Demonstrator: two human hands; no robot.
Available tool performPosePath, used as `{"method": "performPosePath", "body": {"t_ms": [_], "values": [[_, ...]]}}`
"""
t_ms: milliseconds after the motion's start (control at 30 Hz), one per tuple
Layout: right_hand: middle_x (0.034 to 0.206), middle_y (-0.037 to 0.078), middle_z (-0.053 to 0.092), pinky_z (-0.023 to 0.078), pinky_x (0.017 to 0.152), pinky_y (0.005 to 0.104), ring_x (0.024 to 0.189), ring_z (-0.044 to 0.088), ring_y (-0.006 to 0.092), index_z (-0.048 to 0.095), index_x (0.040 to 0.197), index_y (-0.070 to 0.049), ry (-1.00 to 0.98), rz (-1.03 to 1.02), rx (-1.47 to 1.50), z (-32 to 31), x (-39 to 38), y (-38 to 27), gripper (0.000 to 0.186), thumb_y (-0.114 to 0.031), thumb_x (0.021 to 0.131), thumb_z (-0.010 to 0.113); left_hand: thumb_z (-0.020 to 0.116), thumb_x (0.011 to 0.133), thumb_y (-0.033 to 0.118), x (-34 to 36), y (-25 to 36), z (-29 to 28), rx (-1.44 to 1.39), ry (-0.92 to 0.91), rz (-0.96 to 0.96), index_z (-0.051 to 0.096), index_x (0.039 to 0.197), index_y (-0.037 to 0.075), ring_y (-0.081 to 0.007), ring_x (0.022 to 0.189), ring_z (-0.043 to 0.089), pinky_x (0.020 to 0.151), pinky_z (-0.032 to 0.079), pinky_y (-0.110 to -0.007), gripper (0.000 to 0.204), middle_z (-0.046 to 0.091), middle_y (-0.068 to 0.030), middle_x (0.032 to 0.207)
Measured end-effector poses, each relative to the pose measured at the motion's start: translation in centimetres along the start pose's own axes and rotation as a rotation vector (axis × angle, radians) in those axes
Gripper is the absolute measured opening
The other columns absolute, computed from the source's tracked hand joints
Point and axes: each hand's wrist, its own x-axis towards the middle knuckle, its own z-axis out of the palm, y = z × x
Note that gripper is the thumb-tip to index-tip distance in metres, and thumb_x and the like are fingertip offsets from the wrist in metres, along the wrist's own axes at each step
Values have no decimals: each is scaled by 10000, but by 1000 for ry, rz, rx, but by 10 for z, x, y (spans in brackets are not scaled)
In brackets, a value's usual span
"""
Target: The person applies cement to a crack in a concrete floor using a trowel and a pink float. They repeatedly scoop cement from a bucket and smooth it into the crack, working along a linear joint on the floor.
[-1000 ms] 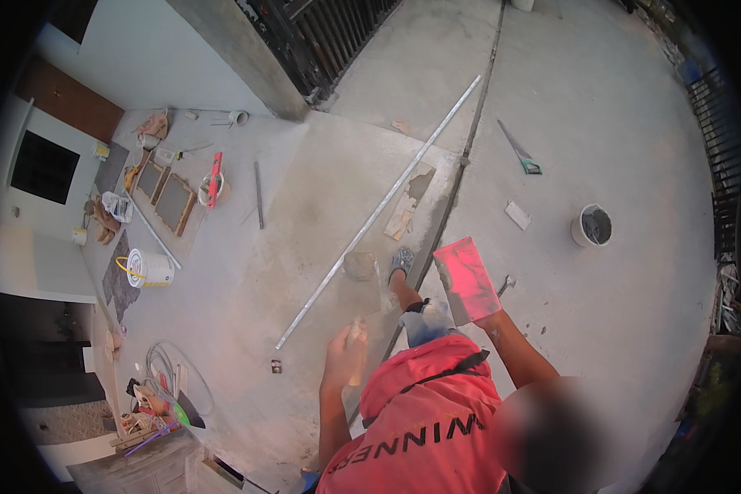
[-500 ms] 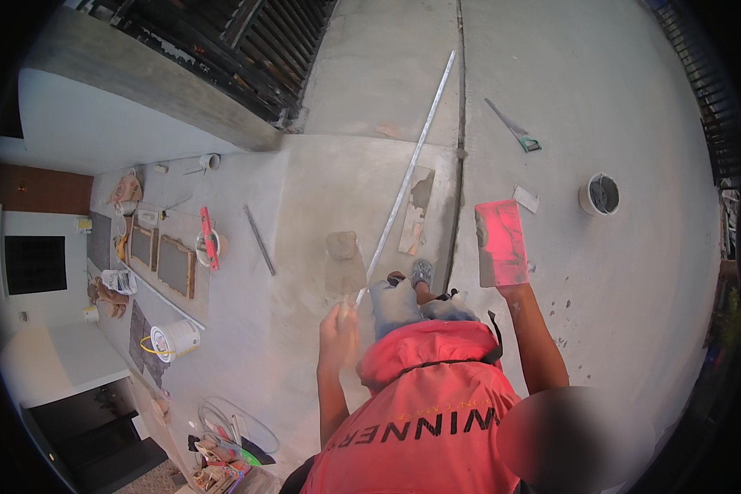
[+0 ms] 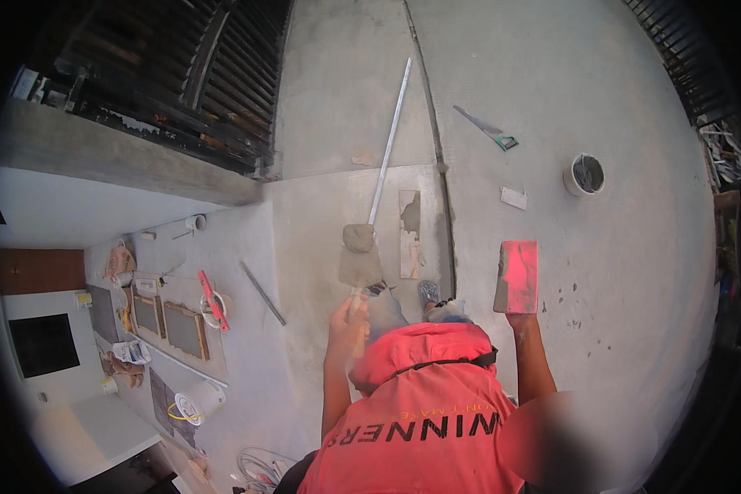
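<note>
My left hand [image 3: 343, 328] is closed round the pale handle of a trowel [image 3: 359, 267]. A lump of wet grey mortar [image 3: 358, 237] sits at the far end of its blade, above the concrete. On the right, my right hand [image 3: 520, 320] grips a red plastering float [image 3: 522, 272] from its near end. Grey mortar smears the float's left side. Beyond the trowel a long metal straightedge [image 3: 393, 136] lies on the floor. Between the two hands, farther off, is a mortar-stained board [image 3: 409, 235].
A bucket of grey mortar [image 3: 586, 174], a handsaw [image 3: 490, 129] and a small pale piece [image 3: 514, 198] lie to the right. A groove [image 3: 438, 156] runs through the concrete. Leftward are a metal bar [image 3: 263, 292], a red level [image 3: 212, 300], framed panels [image 3: 187, 329] and a white bucket [image 3: 198, 403].
My left hand and the trowel have moved slightly right, and the mortar lump now overlaps the straightedge's near end. The float in my right hand has come lower and turned more upright.
</note>
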Motion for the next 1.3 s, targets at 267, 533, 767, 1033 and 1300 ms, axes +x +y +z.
{"method": "performPosePath", "body": {"t_ms": [267, 533, 767, 1033, 1300], "values": [[1361, 17, 674, 593, 972, 380, 1178, 681, 196, 540, 1512, -166, -22, -35, -83, 71, 48, 44, 475, -407, 1103, 524, 655, 1067, 256, 40, 22, -72, -44, -31, 31, 628, 1309, 44, -94, 606, 570, 518, 477, -268, 323, 590, -8, 871], [1276, 23, 689, 602, 917, 380, 1100, 698, 199, 573, 1464, -128, -62, -8, -96, 178, 98, 115, 432, -368, 1109, 527, 650, 1067, 235, 62, 32, -196, 60, 183, 149, 633, 1270, 23, -94, 580, 556, 513, 479, -275, 294, 582, -11, 849], [1270, 20, 684, 596, 900, 377, 1084, 691, 191, 564, 1474, -132, -217, -48, -152, 244, 123, 143, 434, -378, 1122, 502, 637, 1070, 210, 55, 9, -254, -6, 335, 192, 628, 1268, 16, -97, 573, 561, 502, 468, -274, 277, 588, -12, 847], [1270, 26, 685, 575, 960, 389, 1123, 679, 193, 579, 1450, -129, -232, 27, -121, 275, 157, 173, 441, -407, 1112, 521, 623, 1075, 197, 42, 7, -238, -169, 422, 87, 626, 1275, 22, -99, 561, 564, 483, 467, -279, 266, 595, -11, 843], [1284, 21, 680, 581, 954, 371, 1132, 680, 187, 595, 1437, -140, -334, 121, -192, 300, 204, 221, 407, -377, 1110, 544, 617, 1081, 197, 41, -41, -243, -111, 444, 187, 624, 1277, 21, -96, 569, 564, 503, 472, -267, 264, 590, -13, 849]]}}
